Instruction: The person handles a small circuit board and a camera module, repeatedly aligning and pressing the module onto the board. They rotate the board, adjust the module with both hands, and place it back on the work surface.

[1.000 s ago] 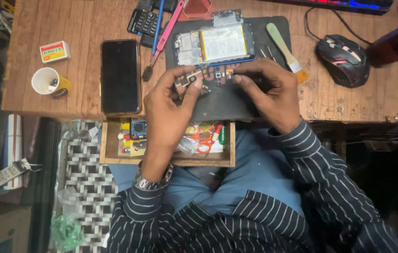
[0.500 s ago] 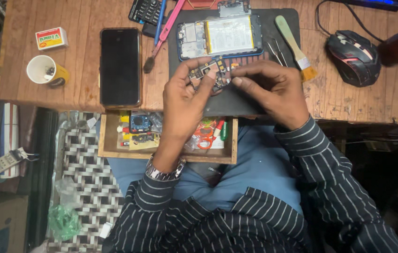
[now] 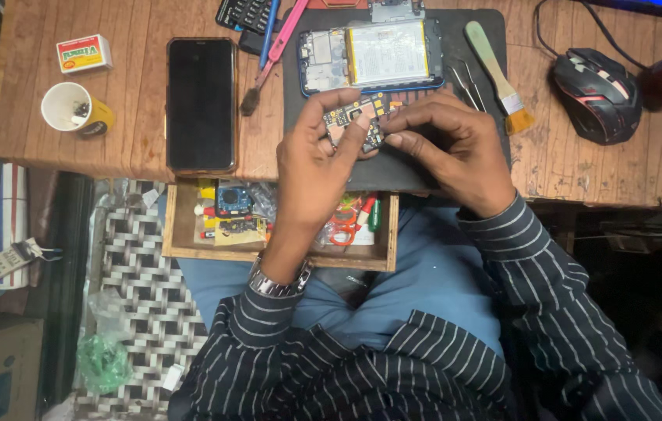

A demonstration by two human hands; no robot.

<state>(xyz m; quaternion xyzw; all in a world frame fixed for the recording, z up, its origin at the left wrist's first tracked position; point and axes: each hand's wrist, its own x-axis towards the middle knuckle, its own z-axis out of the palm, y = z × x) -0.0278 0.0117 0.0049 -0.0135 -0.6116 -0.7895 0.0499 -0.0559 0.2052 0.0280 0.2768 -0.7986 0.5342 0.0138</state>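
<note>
Two hands at work over a dark mat (image 3: pixel 463 168) on a wooden desk (image 3: pixel 136 148).

Item, held: small circuit board (image 3: pixel 356 118), dark with gold patches, lifted just above the mat's middle, near the opened phone. Left hand (image 3: pixel 315 168) clamped on the board's left and near edge, thumb and fingers closed around it. Right hand (image 3: pixel 455 148) closed on the board's right end, fingertips (image 3: pixel 397 129) pinching it. The hands touch each other at the board.

Item: opened phone (image 3: pixel 370 58), back removed, pale battery showing, lying on the far part of the mat.

Item: black phone (image 3: pixel 200 101), screen dark, flat on the desk left of the mat.

Item: green-handled brush (image 3: pixel 496 72), on the mat's right edge, bristles toward the near side.

Item: black computer mouse (image 3: pixel 596 93), far right of the desk.

Item: white cup (image 3: pixel 66 107), left end of the desk, with a small yellow and red box (image 3: pixel 83 53) farther off.

Item: open wooden drawer (image 3: pixel 190 242) under the desk edge, filled with small parts, near the left wrist.

Item: pink-handled tool (image 3: pixel 280 43), between black phone and mat.
</note>
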